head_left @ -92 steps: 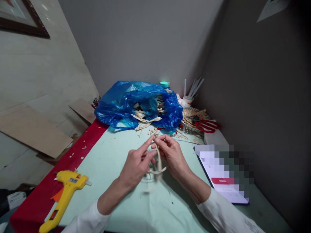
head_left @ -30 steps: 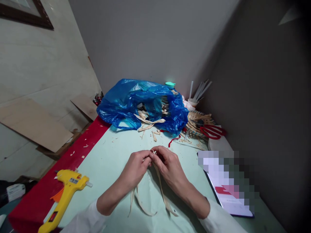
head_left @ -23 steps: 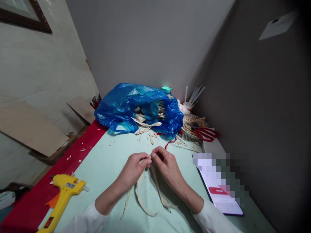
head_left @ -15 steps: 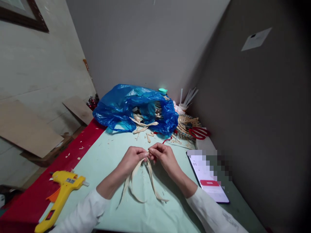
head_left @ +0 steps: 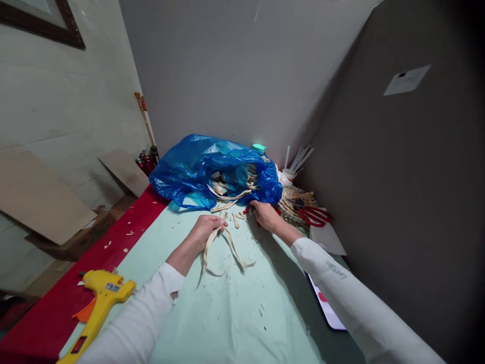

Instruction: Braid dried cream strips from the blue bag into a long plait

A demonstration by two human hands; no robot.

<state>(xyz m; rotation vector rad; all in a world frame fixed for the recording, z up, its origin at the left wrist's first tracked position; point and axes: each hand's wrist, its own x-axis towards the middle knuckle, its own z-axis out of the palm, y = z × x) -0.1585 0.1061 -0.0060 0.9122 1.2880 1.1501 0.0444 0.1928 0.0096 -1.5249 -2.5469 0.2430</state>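
My left hand [head_left: 207,231] is closed on the gathered upper end of several pale, dried, husk-like strips [head_left: 232,245]. Their loose ends hang and spread over the pale green cloth. Stretched forward to the right, my right hand [head_left: 265,216] has its fingers bent down at a thin red string [head_left: 247,209], beside the mouth of the blue plastic bag [head_left: 182,169]. The fingertips are partly hidden, but they appear pinched on the string. More dried strips [head_left: 227,194] stick out of the bag, and small scraps [head_left: 237,221] lie in front of it.
A yellow glue gun [head_left: 99,298] lies at the left. Red-handled scissors [head_left: 314,216] rest by a woven basket [head_left: 293,197] on the right. Behind stands a cup of white sticks [head_left: 290,173]. A phone [head_left: 331,313] lies partly under my right forearm.
My right hand has left the strips and reached forward right to the red string. My left hand keeps its hold on the strips, now slightly farther forward.
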